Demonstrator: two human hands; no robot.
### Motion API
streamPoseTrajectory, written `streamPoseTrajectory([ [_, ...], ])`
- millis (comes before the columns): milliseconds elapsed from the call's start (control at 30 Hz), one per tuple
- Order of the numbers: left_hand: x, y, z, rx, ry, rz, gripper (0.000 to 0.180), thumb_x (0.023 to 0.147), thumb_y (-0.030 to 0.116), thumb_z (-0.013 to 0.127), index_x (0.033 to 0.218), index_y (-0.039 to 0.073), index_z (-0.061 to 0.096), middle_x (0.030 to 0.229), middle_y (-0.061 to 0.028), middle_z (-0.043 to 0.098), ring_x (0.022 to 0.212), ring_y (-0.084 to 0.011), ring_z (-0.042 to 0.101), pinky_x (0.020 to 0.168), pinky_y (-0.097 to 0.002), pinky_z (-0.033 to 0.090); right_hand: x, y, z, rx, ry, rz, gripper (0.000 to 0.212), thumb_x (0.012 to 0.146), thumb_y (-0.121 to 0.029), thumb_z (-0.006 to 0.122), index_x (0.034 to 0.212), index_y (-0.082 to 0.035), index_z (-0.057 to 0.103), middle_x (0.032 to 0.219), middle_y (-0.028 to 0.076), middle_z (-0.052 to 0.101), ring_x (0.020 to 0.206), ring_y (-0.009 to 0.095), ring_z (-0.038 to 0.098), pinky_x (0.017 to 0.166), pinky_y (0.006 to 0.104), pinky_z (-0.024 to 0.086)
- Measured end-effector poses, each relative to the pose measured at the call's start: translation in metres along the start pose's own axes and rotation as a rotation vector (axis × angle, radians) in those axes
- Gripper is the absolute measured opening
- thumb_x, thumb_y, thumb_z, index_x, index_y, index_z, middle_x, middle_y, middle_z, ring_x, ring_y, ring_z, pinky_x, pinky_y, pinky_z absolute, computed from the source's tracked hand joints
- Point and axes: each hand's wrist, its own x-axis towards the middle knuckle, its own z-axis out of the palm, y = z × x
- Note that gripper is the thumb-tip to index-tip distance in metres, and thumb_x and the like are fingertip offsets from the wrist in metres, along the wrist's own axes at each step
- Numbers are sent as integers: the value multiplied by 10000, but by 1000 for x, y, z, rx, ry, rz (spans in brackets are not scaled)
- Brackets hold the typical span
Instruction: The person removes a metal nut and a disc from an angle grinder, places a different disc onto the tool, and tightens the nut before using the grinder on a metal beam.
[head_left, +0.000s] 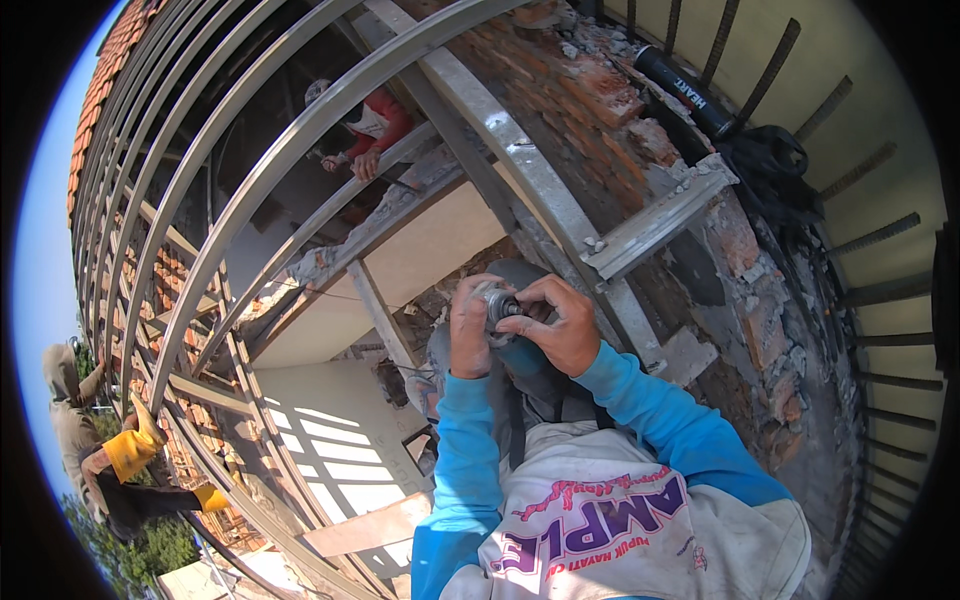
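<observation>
Two hands hold a power tool [520, 358] in front of the person's shirt [570, 480], over the lap. The tool has a grey metal head and a blue-green body. The left hand [468, 335] curls around the left side of the head. The right hand [565, 330] pinches the round metal part [508, 306] at the head with its thumb and first finger. I cannot tell how all the left fingers sit. Both arms wear bright blue sleeves [465, 440].

A long grey beam [515, 145] runs past the right hand, and a short metal piece [665, 220] lies on the broken brick wall [600, 90]. A black tube [685, 92] lies near bumpy metal rods [768, 75]. Past the long bars [250, 205] on the left, someone in red sleeves [390, 118] leans in. At the far left is a person in a hood [62, 365].
</observation>
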Motion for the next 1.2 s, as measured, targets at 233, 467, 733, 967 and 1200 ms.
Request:
streamPoseTrajectory([
  [233,2,6,11,93,-6,26,481,964,449,529,1150,5,522,1014,-68,591,926,-119,560,830,-250,449,23,10,-29,-137,-181,-366,356,695,-95,803,1020,-36,669,942,127,649,883,307,629,763,367,524],
  [467,-7,10,25,229,51,10,475,979,448,510,1153,6,525,1013,-60,579,901,-116,527,812,-257,436,6,6,-40,126,-203,155,349,739,-45,800,1056,3,664,957,104,679,860,159,662,747,284,534],
  [733,-27,30,66,500,131,67,430,980,407,533,1138,8,537,959,-105,605,868,-155,560,774,-293,464,-10,2,-67,431,-201,400,373,766,-26,789,1102,39,642,996,97,689,918,141,657,799,269,542],
  [967,-25,23,70,409,121,64,441,977,411,537,1123,-5,542,951,-117,600,858,-175,560,778,-307,462,-8,1,-78,396,-234,473,389,770,-43,790,1116,45,636,1021,98,685,925,150,655,808,276,539],
  [1200,-25,24,67,466,120,83,474,974,442,527,1114,-11,545,951,-139,600,867,-213,575,791,-330,461,-9,-1,-74,321,-201,439,383,756,-79,812,1082,46,656,986,103,694,898,142,656,791,279,541],
])
